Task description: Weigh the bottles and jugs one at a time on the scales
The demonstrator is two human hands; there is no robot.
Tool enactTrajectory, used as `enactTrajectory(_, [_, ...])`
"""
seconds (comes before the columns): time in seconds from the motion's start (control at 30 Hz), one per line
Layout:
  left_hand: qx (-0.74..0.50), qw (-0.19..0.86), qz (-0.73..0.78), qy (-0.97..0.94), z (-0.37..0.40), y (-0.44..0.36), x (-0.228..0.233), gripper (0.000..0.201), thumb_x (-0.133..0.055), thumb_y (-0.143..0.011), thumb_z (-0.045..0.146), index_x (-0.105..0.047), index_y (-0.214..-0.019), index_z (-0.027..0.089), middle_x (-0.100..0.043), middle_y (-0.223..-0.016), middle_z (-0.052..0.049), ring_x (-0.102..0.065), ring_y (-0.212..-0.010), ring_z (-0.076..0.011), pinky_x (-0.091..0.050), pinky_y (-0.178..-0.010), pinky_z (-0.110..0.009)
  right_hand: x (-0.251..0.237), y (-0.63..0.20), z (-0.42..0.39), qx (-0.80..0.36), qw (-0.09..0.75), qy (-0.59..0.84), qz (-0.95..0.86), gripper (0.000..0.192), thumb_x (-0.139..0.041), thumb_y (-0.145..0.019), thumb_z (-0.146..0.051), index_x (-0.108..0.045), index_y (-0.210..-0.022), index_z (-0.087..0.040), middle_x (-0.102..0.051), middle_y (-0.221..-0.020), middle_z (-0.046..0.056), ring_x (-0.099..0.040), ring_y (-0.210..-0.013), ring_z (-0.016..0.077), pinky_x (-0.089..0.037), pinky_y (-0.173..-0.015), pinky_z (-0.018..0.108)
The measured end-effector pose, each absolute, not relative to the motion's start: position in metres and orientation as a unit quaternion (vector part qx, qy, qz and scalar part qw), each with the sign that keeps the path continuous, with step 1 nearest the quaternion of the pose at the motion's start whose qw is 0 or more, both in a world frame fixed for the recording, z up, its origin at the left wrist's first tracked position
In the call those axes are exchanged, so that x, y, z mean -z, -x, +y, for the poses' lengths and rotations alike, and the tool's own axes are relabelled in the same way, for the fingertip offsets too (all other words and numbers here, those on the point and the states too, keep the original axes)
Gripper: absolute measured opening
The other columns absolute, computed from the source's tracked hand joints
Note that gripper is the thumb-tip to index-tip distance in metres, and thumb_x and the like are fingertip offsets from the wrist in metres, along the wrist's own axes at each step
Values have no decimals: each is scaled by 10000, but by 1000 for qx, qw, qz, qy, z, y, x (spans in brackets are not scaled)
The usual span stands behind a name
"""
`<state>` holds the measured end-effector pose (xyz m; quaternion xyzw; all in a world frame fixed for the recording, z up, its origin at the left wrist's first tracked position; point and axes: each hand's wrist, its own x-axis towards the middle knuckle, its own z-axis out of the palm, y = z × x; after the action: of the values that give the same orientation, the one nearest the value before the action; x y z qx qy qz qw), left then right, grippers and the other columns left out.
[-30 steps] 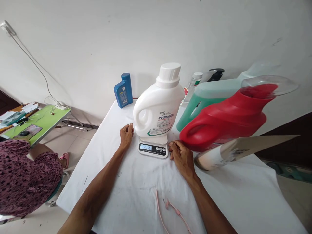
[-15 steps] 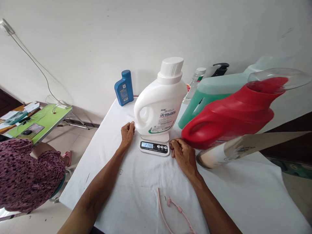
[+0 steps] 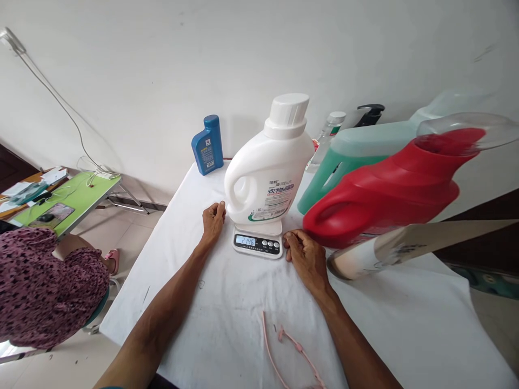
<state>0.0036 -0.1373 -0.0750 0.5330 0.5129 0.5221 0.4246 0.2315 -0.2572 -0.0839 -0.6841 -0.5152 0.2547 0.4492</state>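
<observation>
A large white laundry detergent bottle (image 3: 263, 167) with a ribbed white cap stands upright on a small digital kitchen scale (image 3: 258, 249). The lit display reads 2146. My left hand (image 3: 213, 220) rests on the cloth to the left of the scale, fingers curled in with nothing visible in them. By the scale's right edge lies my right hand (image 3: 305, 254), also loosely closed and without any visible object. Neither hand grips the bottle.
Right of the bottle stand a red jug (image 3: 377, 194), a green-liquid jug (image 3: 320, 178), a clear bottle (image 3: 324, 140) and a cylindrical container (image 3: 357, 259). A blue bottle (image 3: 208, 146) is behind left. A pink cord (image 3: 298, 348) lies in front. A person (image 3: 52, 286) sits at left.
</observation>
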Motion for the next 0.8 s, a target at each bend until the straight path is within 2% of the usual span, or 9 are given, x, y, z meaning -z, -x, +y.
enactTrajectory(0.17, [-526,431,513,-524,-137,-4,76,607,-644,-919,683,-449,-590,212,-435,-553,31,-375,-533,-108,-311,-543,-271,85,-232,-257,-256,452,683,-513,436,-442,-936,-609,-635,-805,-240,-644,-574,7,-614,-499,203,-443,-623,331])
enactTrajectory(0.37, [-571,413,497,-507,-143,-4,60,687,-473,-965,799,-541,-629,203,-454,-569,3,-428,-556,-138,-357,-572,-293,83,-232,-257,-265,452,682,-510,450,-445,-928,-624,-631,-785,-240,-632,-553,7,-618,-495,211,-455,-624,336])
enactTrajectory(0.43, [-603,389,472,-512,-148,-7,42,661,-462,-978,793,-584,-710,201,-517,-652,-16,-483,-624,-154,-413,-624,-296,83,-232,-258,-267,457,682,-505,454,-448,-934,-624,-635,-785,-238,-642,-567,11,-610,-489,206,-457,-613,333])
enactTrajectory(0.53, [-642,336,425,-543,-156,-16,9,604,-466,-994,768,-651,-876,206,-640,-882,-63,-598,-833,-192,-495,-784,-312,81,-232,-259,-274,460,678,-503,459,-463,-947,-630,-640,-789,-237,-660,-598,15,-607,-491,201,-456,-592,327])
enactTrajectory(0.6, [-655,315,388,-566,-160,-24,-13,564,-524,-977,754,-680,-1011,213,-681,-1049,-88,-631,-991,-224,-509,-895,-332,80,-232,-260,-277,459,678,-503,465,-469,-951,-641,-637,-782,-241,-640,-575,5,-603,-490,205,-452,-582,327])
enactTrajectory(0.67, [-647,326,360,-588,-162,-33,-29,547,-630,-929,728,-686,-1108,215,-698,-1116,-92,-640,-1038,-242,-515,-911,-341,80,-233,-261,-272,455,682,-505,469,-469,-953,-649,-634,-774,-248,-612,-539,-4,-598,-494,214,-447,-581,331])
enactTrajectory(0.73, [-625,352,367,-592,-160,-42,-40,518,-759,-850,674,-688,-1057,204,-705,-995,-67,-640,-915,-225,-521,-799,-320,81,-235,-262,-267,441,690,-509,475,-464,-954,-656,-641,-778,-251,-609,-528,-2,-599,-503,226,-440,-580,337])
enactTrajectory(0.8, [-606,387,399,-568,-157,-50,-45,470,-863,-760,601,-663,-877,192,-650,-794,-24,-592,-747,-182,-478,-651,-286,84,-237,-263,-264,427,696,-512,495,-453,-952,-675,-655,-793,-253,-617,-532,5,-601,-513,240,-431,-576,344])
